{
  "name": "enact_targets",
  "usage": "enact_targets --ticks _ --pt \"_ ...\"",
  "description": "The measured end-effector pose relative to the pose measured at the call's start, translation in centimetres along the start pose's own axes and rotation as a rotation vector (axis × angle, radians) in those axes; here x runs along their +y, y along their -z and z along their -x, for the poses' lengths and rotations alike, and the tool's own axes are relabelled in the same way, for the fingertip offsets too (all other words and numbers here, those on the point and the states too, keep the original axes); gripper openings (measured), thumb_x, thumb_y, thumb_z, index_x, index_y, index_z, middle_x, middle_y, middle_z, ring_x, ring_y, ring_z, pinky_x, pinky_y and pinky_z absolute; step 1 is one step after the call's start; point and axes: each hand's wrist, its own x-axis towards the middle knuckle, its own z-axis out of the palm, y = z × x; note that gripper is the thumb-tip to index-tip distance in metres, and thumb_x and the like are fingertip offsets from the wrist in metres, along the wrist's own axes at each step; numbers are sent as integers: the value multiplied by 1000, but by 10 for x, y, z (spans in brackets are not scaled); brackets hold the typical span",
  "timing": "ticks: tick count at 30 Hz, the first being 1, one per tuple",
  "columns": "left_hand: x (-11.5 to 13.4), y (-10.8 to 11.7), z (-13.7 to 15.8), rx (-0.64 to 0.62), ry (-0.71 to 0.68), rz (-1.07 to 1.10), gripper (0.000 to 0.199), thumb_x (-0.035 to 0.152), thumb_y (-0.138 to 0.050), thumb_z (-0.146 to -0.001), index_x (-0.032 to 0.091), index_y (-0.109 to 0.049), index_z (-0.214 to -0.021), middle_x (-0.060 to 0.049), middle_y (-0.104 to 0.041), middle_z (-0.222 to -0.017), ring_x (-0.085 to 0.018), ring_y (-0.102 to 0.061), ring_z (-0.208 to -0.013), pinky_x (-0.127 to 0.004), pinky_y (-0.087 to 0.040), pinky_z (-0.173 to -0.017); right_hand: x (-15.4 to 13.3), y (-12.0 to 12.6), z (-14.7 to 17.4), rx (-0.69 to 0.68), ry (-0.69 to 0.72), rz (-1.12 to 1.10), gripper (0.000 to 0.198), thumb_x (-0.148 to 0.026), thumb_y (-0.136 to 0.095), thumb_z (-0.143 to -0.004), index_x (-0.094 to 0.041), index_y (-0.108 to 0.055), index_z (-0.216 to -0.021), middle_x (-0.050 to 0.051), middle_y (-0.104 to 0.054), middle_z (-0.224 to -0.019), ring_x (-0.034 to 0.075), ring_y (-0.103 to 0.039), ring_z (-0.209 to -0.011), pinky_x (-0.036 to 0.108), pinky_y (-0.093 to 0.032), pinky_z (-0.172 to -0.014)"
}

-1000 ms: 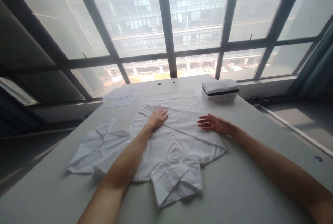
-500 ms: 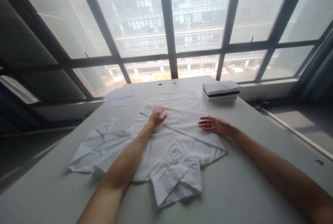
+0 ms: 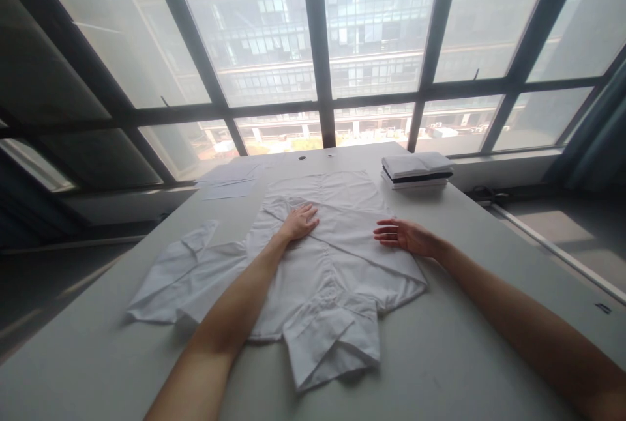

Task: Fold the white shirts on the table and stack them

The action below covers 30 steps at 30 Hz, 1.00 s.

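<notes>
A white shirt [image 3: 342, 251] lies spread on the table, with one side folded across its body. Its collar part [image 3: 332, 343] points toward me, and one sleeve [image 3: 171, 277] stretches out to the left. My left hand [image 3: 299, 221] rests flat on the folded cloth near the middle, fingers extended, gripping nothing. At the shirt's right edge is my right hand [image 3: 405, 236], its fingers stretched out and slightly apart over the cloth. Whether the right fingertips touch the fabric I cannot tell.
A stack of folded clothes [image 3: 417, 170], white with one dark layer, stands at the back right of the white table [image 3: 440, 356]. Sheets of paper [image 3: 229, 181] lie at the back left. Large windows [image 3: 372, 30] rise behind the table.
My left hand has shifted slightly to the right and flattened onto the cloth. My right hand and the shirt look nearly unchanged.
</notes>
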Motion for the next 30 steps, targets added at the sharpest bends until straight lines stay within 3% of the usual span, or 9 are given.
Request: enact_targets --ticks 18,26,30 --pt "-3 -2 0 10 -4 -5 53 49 -50 -101 25 -59 -147 -12 -46 -161 -33 -36 -151 -57 -32 -121 -2 -2 -1 37 -30 -108 30 -29 -52 -103 -16 -63 -128 16 -71 -129 26 -65 -127 49 -41 -120" --pt "-5 -2 -1 12 -9 14 52 50 -52 -100 26 -59 -146 -12 -47 -160 -33 -37 -151 -57 -32 -121 -5 15 -5 190 52 -285 35 -35 -41 -107 -14 -61 -125 20 -68 -132 27 -66 -126 51 -47 -115" --pt "-5 -3 -2 14 0 13 52 48 -53 -100 25 -59 -146 -12 -45 -161 -33 -36 -152 -56 -31 -122 -6 19 -7 286 151 -314 34 -35 -39 -106 -16 -65 -119 18 -71 -129 25 -67 -125 48 -48 -114"
